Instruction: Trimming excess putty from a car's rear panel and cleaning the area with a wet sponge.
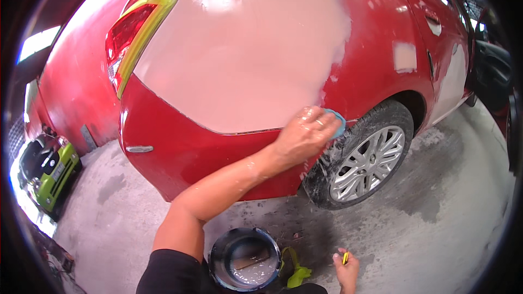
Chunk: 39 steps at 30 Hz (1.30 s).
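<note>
My left hand (305, 136), wet and spattered, is closed on a light blue pad (339, 122), pressed to the red car's rear panel just behind the wheel (368, 164). Above it is a large patch of pale pink filler (234, 54). The tail light (125, 32) is edged with yellow-green tape. At the lower right, my right hand (347, 272) grips a small yellow and black object (345, 258), partly hidden by its fingers.
A dark bucket (215, 261) of cloudy water with a flat piece inside stands below me, beside a yellow-green cloth (298, 276). A small green toy car (54, 177) and a red wall (81, 92) are at left. A dark vehicle part (493, 71) is at right.
</note>
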Each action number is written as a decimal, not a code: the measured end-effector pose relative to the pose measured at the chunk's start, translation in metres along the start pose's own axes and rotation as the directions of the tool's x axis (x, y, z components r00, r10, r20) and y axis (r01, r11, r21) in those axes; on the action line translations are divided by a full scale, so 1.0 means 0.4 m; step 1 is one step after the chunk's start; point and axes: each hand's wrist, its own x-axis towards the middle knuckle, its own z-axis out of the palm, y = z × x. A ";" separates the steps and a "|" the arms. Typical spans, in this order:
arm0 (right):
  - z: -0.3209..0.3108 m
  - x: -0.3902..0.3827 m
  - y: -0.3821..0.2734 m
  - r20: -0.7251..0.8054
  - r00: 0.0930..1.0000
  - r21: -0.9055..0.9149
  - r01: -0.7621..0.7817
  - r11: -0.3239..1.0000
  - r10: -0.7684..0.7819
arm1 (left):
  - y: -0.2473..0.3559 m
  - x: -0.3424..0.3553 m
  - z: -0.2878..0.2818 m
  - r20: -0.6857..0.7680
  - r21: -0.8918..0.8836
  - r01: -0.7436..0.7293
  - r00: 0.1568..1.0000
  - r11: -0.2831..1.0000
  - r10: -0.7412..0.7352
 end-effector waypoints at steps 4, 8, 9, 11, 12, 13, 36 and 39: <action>0.029 -0.051 -0.047 -0.054 0.977 -0.082 0.202 0.976 -0.207 | 0.015 -0.067 -0.036 0.042 0.218 0.057 0.997 0.974 -0.068; -0.020 -0.046 -0.007 0.037 0.998 -0.168 -0.049 0.985 0.056 | -0.039 -0.268 -0.240 0.134 0.392 0.074 0.982 0.917 -0.136; -0.007 -0.023 -0.026 0.030 1.000 -0.003 0.009 1.000 -0.009 | -0.062 -0.326 -0.288 0.131 0.408 0.076 0.981 0.910 -0.141; 0.023 0.007 -0.128 0.032 0.989 0.157 0.136 0.978 -0.142 | -0.077 -0.400 -0.362 0.104 0.482 0.182 0.959 0.857 -0.262; 0.041 0.018 -0.205 0.047 0.978 0.150 0.196 0.969 -0.205 | -0.082 -0.428 -0.371 0.102 0.472 0.173 0.963 0.864 -0.249; 0.056 0.032 -0.268 0.085 0.966 0.125 0.233 0.965 -0.244 | -0.077 -0.444 -0.378 0.101 0.469 0.166 0.966 0.868 -0.239; 0.329 0.029 -0.605 0.221 0.571 -0.264 0.815 0.515 -0.791 | 0.275 -1.054 0.022 0.847 -0.290 0.465 0.532 0.836 -0.003; 0.380 0.024 -0.707 0.224 0.425 -0.282 0.890 0.359 -0.877 | 0.296 -1.089 0.056 0.782 -0.265 0.473 0.616 0.840 -0.100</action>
